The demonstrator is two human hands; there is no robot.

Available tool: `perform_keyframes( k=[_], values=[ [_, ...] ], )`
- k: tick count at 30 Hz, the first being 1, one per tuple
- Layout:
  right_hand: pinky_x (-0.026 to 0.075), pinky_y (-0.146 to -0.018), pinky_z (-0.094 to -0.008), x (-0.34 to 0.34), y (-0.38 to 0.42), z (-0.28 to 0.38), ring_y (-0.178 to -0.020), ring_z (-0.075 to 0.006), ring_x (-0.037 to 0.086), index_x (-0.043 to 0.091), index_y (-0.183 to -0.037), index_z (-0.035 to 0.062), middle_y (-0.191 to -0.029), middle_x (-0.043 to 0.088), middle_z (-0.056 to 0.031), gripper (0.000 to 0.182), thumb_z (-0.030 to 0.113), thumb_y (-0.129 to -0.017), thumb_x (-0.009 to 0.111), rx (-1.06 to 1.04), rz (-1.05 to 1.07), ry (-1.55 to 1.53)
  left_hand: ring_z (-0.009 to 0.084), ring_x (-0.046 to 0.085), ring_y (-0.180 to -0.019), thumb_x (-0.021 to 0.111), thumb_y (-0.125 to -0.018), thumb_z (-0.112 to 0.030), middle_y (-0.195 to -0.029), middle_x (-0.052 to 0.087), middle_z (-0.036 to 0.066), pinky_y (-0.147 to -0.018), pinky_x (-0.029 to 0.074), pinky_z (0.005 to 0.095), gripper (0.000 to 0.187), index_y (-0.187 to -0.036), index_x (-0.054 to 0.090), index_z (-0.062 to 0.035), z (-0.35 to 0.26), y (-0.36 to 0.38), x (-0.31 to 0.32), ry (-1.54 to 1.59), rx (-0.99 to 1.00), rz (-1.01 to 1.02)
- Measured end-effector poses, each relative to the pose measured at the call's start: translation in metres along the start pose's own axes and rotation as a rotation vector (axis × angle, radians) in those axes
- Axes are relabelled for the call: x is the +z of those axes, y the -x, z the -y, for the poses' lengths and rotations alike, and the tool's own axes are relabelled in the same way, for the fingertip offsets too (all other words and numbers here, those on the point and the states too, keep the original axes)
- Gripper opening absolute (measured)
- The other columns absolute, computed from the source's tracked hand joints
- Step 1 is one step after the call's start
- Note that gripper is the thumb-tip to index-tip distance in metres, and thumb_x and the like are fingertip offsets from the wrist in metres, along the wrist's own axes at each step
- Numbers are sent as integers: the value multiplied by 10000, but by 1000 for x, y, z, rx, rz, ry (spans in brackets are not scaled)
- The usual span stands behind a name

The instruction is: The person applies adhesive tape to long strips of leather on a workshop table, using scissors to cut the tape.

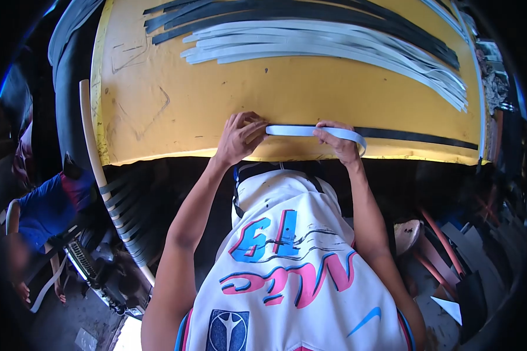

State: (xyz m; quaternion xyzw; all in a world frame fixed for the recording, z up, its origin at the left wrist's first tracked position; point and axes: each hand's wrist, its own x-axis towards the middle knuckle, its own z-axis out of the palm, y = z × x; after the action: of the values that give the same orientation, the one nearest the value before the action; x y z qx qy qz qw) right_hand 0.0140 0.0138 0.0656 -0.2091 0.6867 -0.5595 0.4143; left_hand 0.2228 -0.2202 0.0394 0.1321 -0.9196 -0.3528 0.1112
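1. Head view: the left hand (239, 138) pinches one end of a pale blue strip (310, 131) lying at the near edge of the yellow table (228, 93).
2. The right hand (338, 140) grips the strip's other part, which curls past it over a black strip (416, 137).
3. Grey strips (334, 47) lie well apart, farther up the table.

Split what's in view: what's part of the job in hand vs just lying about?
In hand:
- white strip, pressed flat under both hands
- left hand on its left end
- right hand on its right part
- black strip in line with it
- yellow table under them

Lying about:
- white strips, fanned at the far side
- black strips behind them
- stick by the table's left edge
- another person, left
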Motion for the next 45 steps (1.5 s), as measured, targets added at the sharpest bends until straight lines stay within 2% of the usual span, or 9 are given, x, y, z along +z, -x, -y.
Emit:
perform_keyframes(
  k=[4, 7, 10, 14, 33, 39, 45],
  values=[
    [510, -647, -249, 0, 2, -4, -687, -131, 655, 728, -994, -28, -807, 708, -75, 300, 208, -840, 832, 46, -29, -18, 265, 569, -1123, 786, -835, -220, -1180, 634, 60, -1001, 440, 429, 321, -1146, 742, -154, -1, -1, -1, 48, -5, -7],
    [488, -632, -224, 0, 2, -8, -659, -103, 635, 720, -1004, -27, -732, 677, -51, 287, 184, -842, 829, 45, -43, -2, 270, 558, -1140, 785, -831, -214, -1180, 638, 54, -997, 440, 436, 306, -1129, 745, -154, -3, -2, -2, 16, 9, -16],
    [504, -636, -247, -3, 1, -6, -665, -120, 648, 729, -995, -23, -764, 694, -63, 299, 212, -840, 830, 63, -47, 34, 276, 551, -1155, 785, -830, -216, -1181, 640, 51, -1000, 439, 435, 302, -1123, 744, -156, -2, -2, -1, 31, -11, -1],
    [509, -633, -245, -4, 1, -7, -668, -119, 650, 725, -1006, -26, -758, 693, -65, 299, 208, -846, 821, 57, -46, 67, 287, 560, -1153, 793, -830, -205, -1159, 631, 75, -1003, 444, 436, 301, -1119, 736, -145, -1, -2, -1, 18, 8, -4],
    [538, -644, -238, -6, 0, -7, -676, -109, 665, 727, -1001, -27, -771, 704, -60, 288, 197, -842, 816, 122, -69, 53, 288, 542, -1174, 798, -811, -204, -1188, 635, 56, -1021, 430, 438, 290, -1091, 746, -147, 1, -1, 1, 48, -17, 1],
    [522, -659, -229, -5, 1, -7, -684, -105, 657, 716, -1014, -42, -781, 694, -64, 298, 190, -853, 810, 121, -69, 77, 291, 563, -1147, 802, -801, -156, -1164, 635, 78, -999, 449, 431, 319, -1112, 734, -143, 0, -2, -1, 19, 26, -8],
    [521, -662, -230, -5, 1, -6, -684, -105, 654, 718, -1018, -43, -769, 692, -61, 311, 205, -853, 809, 116, -63, 74, 312, 571, -1135, 740, -792, -85, -1166, 633, 105, -999, 451, 431, 328, -1117, 722, -122, 0, -1, -3, 56, 31, -11]
  ],
)
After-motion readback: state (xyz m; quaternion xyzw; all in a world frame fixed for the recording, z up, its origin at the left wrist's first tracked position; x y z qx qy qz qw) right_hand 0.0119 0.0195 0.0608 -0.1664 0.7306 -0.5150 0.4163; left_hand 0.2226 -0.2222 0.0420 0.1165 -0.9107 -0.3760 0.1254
